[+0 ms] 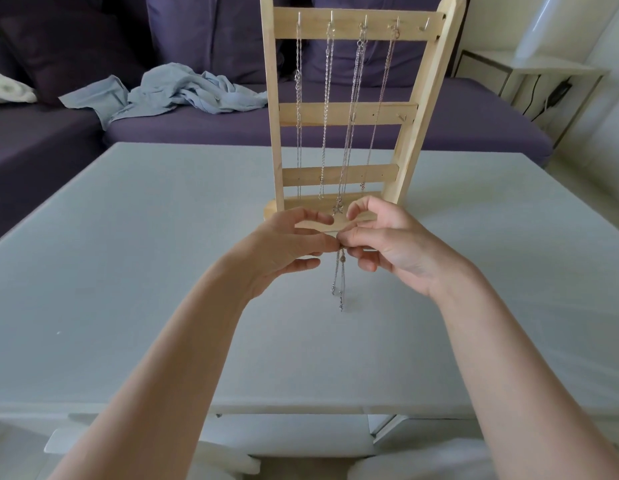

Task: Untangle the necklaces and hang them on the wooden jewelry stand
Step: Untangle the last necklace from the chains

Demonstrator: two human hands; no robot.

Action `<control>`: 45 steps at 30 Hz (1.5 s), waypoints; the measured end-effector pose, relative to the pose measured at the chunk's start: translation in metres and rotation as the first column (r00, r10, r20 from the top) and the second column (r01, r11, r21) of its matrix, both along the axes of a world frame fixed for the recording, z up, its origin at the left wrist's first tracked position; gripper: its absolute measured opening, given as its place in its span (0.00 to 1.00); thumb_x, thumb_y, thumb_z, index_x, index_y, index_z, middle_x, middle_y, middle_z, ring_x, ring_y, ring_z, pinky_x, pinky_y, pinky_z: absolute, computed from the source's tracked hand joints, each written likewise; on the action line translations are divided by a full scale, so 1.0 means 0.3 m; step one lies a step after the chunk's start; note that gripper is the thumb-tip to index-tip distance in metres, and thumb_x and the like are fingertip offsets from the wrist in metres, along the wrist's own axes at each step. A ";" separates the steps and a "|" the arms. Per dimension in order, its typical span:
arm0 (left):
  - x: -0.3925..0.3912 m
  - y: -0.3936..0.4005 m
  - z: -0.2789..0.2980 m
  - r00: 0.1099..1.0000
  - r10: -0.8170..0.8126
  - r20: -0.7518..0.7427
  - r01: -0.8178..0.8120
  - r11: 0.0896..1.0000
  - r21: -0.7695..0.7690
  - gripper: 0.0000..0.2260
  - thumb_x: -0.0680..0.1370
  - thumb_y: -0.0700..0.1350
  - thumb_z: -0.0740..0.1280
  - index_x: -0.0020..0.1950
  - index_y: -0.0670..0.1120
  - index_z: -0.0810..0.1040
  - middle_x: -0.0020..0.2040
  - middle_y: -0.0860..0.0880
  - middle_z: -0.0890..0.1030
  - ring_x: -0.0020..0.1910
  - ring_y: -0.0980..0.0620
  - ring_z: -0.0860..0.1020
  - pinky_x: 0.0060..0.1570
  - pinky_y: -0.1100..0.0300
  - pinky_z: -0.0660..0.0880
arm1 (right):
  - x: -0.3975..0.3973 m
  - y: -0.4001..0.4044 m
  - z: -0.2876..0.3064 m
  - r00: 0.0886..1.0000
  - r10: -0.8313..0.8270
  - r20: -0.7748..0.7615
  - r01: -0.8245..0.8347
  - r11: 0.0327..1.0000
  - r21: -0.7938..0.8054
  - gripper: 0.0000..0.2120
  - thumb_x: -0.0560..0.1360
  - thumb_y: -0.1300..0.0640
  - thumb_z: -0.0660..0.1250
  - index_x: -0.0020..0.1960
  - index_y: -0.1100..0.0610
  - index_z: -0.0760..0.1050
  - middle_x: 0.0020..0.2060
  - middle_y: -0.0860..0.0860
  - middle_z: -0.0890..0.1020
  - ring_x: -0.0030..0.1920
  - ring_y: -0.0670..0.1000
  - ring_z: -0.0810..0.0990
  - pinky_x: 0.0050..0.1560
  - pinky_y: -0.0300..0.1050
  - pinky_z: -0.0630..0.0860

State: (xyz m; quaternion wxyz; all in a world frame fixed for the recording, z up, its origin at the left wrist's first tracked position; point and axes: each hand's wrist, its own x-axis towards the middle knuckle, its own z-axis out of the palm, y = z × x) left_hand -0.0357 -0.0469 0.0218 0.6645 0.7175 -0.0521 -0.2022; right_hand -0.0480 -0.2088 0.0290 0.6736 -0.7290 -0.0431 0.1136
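Hands: thin silver chain necklace is pinched between left hand and right hand, above pale grey table.
Stand: four silver chains are hung on tall wooden jewelry stand.

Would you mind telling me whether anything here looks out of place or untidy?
On the pale wooden jewelry stand the four silver chains hang straight from their hooks. The one untidy thing is the crumpled light blue cloth left in a heap on the purple sofa. Both hands pinch another thin silver necklace over the table.
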 end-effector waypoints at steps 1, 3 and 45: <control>-0.002 0.001 0.000 1.000 -0.001 0.005 0.001 1.000 0.007 0.12 0.72 0.37 0.71 0.51 0.50 0.76 0.43 0.49 0.79 0.41 0.55 0.74 0.42 0.63 0.73 | 0.000 0.001 0.000 1.000 0.001 0.002 -0.001 1.000 -0.007 0.12 0.73 0.71 0.64 0.45 0.56 0.67 0.38 0.59 0.74 0.30 0.48 0.69 0.23 0.37 0.65; -0.005 0.001 0.001 1.000 0.000 0.014 0.000 1.000 0.008 0.12 0.72 0.37 0.70 0.51 0.50 0.76 0.42 0.50 0.78 0.40 0.55 0.73 0.41 0.63 0.72 | 0.002 0.001 0.000 1.000 0.003 0.006 -0.003 1.000 -0.007 0.12 0.73 0.71 0.64 0.45 0.56 0.67 0.37 0.58 0.74 0.30 0.48 0.69 0.23 0.37 0.65; 0.008 -0.050 -0.003 0.907 0.234 -0.350 -0.365 0.851 -0.377 0.08 0.74 0.33 0.58 0.36 0.42 0.68 0.28 0.47 0.70 0.22 0.56 0.63 0.22 0.67 0.65 | 0.002 0.041 -0.003 0.891 -0.077 0.448 0.225 0.932 -0.286 0.05 0.71 0.64 0.71 0.39 0.55 0.80 0.33 0.50 0.79 0.23 0.42 0.70 0.25 0.35 0.70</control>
